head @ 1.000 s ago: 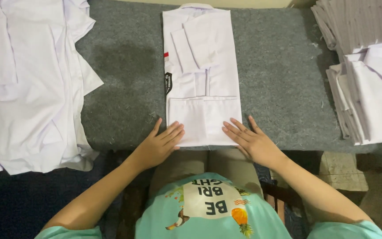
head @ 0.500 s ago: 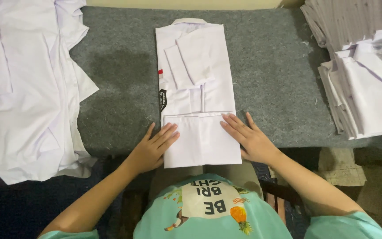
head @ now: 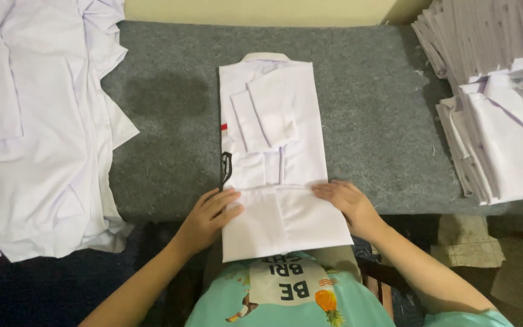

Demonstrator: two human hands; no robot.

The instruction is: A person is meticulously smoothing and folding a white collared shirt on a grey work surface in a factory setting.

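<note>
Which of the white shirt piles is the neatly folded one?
The stack of folded shirts at the right edge of the grey table. The heap of white shirts on the left lies loose, spread and rumpled.

Loose shirt heap (head: pixel 37 133) and folded stack (head: pixel 503 103) cut off by frame edges

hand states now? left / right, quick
Left hand: open, fingers flat on the lower left part of the folded white shirt.
Right hand: open, palm down on the shirt's lower right edge; grips nothing.
</note>
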